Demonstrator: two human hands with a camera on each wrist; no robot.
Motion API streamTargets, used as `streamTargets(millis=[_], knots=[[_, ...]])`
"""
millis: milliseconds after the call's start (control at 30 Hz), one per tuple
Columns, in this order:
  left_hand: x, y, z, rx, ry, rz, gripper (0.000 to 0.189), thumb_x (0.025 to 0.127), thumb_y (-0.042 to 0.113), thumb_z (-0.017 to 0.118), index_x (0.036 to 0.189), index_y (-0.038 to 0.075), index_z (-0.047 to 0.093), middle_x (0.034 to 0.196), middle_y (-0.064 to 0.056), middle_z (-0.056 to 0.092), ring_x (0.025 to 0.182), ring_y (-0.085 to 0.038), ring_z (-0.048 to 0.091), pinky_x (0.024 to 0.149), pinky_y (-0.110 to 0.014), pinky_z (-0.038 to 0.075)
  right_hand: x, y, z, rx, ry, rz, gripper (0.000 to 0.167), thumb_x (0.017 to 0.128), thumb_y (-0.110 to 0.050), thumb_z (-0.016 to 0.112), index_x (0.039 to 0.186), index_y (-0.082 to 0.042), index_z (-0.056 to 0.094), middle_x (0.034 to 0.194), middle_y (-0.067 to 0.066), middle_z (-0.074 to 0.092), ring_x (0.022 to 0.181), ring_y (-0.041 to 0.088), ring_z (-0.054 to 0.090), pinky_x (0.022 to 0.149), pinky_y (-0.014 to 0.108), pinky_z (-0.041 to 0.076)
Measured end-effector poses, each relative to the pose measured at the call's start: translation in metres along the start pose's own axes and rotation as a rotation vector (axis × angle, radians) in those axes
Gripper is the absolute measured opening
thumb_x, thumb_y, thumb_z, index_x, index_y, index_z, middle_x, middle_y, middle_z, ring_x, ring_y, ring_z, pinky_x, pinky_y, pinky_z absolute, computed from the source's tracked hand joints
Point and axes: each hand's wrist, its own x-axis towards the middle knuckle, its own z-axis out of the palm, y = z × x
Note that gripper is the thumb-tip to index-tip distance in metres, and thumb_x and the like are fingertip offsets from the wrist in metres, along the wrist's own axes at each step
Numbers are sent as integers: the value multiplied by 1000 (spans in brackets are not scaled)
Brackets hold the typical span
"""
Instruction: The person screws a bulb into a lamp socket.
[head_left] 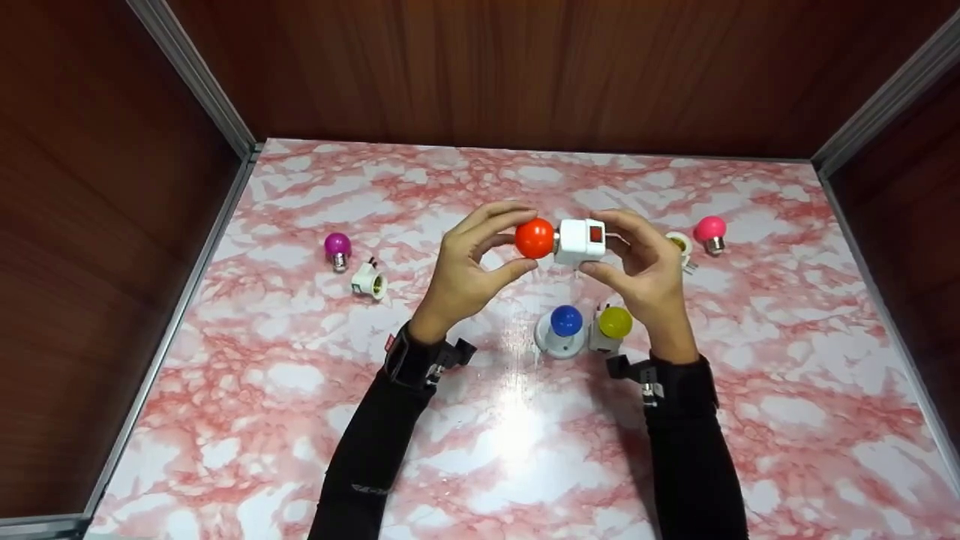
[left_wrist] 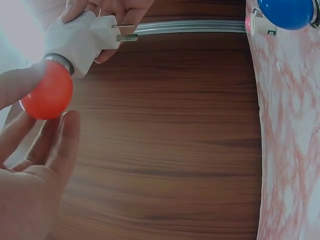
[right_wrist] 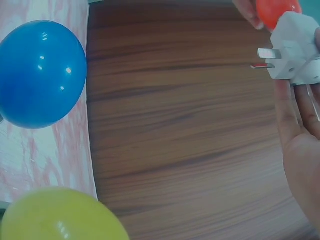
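Note:
Above the middle of the table, my left hand (head_left: 471, 268) pinches a red light bulb (head_left: 534, 238) between thumb and fingers. My right hand (head_left: 646, 270) grips a white plug-in lamp socket (head_left: 576, 241) with a red switch on its side. The bulb's metal base sits in the mouth of the socket, with a strip of metal showing between glass and socket. In the left wrist view, two flat prongs (left_wrist: 128, 37) stick out of the socket's far end. Below the hands, a blue bulb (head_left: 566, 320) stands in a round white holder (head_left: 559, 346).
Beside the blue bulb stands a yellow bulb (head_left: 616, 322) in a white plug-in socket (head_left: 603, 342). At the left lie a purple bulb (head_left: 337, 246) and a white socket (head_left: 367, 282). A pink bulb (head_left: 710, 229) and another socket (head_left: 680, 244) lie right. Brown panels (head_left: 525, 75) border the table.

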Motion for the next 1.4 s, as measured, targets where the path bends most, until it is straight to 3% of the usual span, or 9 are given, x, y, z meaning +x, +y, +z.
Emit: streamTargets(millis=[233,400,733,1067,1400], knots=[[-1,2,1,-7,8,-82,42,93,7,82,132,-4,70,131,-22,71,109,-26,74,92,-37,68,1,2,-2,-11,-13,-43,53,76,15,86,126,14,67,127,8,74,121,19,70,107,29,61],[-1,4,2,-13,34,-111,34,97,9,77,128,-3,72,128,-21,73,109,-25,75,92,-39,68,3,2,-2,-12,-31,-55,52,76,12,88,125,10,69,124,9,74,120,23,68,108,31,61],[-1,6,1,-22,22,-89,41,93,6,80,131,-5,70,131,-23,71,115,-25,73,97,-36,67,2,3,-3,-11,-28,-54,55,77,13,87,127,18,64,128,9,74,120,19,71,107,30,61],[0,4,1,-38,15,-19,39,92,3,81,127,-8,71,129,-26,69,118,-30,72,99,-38,66,0,-1,-1,-7,7,11,54,80,15,83,131,14,65,131,11,75,117,17,72,103,26,62],[0,4,0,-25,1,45,37,89,2,83,124,-8,72,128,-27,68,122,-31,72,106,-38,64,1,-1,0,-25,-19,56,53,85,14,79,135,15,63,130,8,75,115,16,74,99,25,63]])
